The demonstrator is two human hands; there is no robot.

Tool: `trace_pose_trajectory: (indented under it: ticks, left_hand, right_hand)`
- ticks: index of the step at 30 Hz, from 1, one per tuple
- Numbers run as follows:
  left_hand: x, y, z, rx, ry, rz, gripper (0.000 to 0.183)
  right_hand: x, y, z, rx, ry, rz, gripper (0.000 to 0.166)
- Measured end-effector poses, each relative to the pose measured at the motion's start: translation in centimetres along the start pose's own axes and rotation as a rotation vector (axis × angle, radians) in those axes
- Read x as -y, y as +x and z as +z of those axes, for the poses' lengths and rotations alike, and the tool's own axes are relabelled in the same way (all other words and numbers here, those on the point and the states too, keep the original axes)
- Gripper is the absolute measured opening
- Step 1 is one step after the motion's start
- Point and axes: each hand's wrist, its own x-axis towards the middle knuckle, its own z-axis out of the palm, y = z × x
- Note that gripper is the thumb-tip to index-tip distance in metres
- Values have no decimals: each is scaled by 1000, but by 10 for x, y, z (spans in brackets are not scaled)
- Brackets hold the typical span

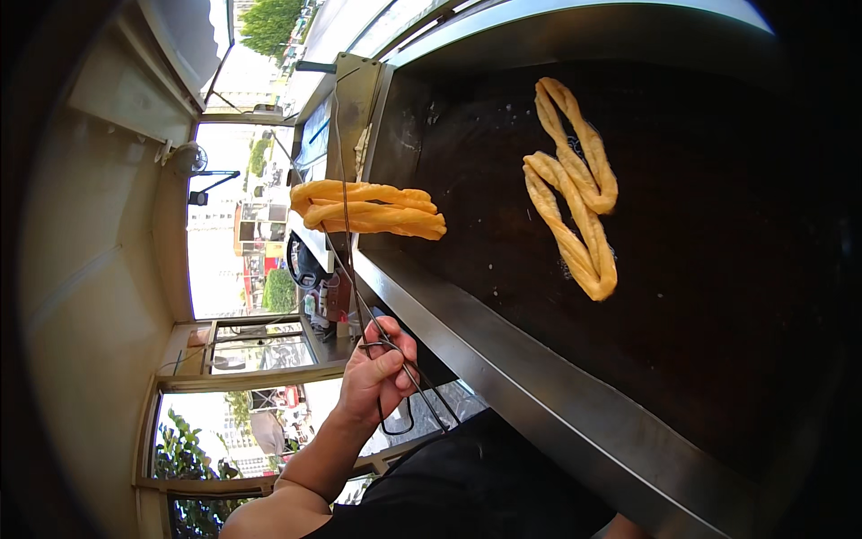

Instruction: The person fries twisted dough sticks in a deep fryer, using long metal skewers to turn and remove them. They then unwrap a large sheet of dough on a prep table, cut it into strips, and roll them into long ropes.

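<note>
My left hand (380, 370) grips a pair of long, thin metal tongs (355, 286) by their wire handles. Between the tong rods hangs a golden looped fried dough stick (377, 210), held above the near corner of a large fryer pan. One rod crosses in front of the dough, the other passes behind it. Two more looped dough sticks, an upper one (579, 145) and a lower one (572, 226), float in dark oil (673, 323) and touch each other. My right hand is out of view; only a bit of skin shows at the bottom edge.
The fryer's broad metal rim (539, 397) runs diagonally past my dark clothing (485, 478). Beyond the corner stands a metal panel (353, 91) beside a dark handle (316, 67). A black rounded object (306, 261) sits near the windows. A fan (188, 159) is mounted high up.
</note>
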Motion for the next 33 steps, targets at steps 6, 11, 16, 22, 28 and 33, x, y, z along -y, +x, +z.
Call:
trace_pose_trajectory:
  ticks: [6,11,16,22,28,33]
  left_hand:
    - [19,-36,-32,-148,-59,19,32]
    - [22,-32,-41,-164,-59,16,32]
    - [24,-38,-43,-144,-72,15,34]
    - [21,-45,-31,-81,-112,-28,29]
    - [14,-65,-12,6,-168,-109,28]
    - [6,-86,26,114,-143,-110,25]
  right_hand:
    - [12,37,29,32,-196,11,39]
    - [11,44,39,27,-227,4,38]
    - [14,37,43,35,-274,5,38]
    - [-9,-35,60,169,-393,36,38]
    - [-50,-303,119,711,-679,169,40]
    - [53,-570,171,1114,-592,20,50]
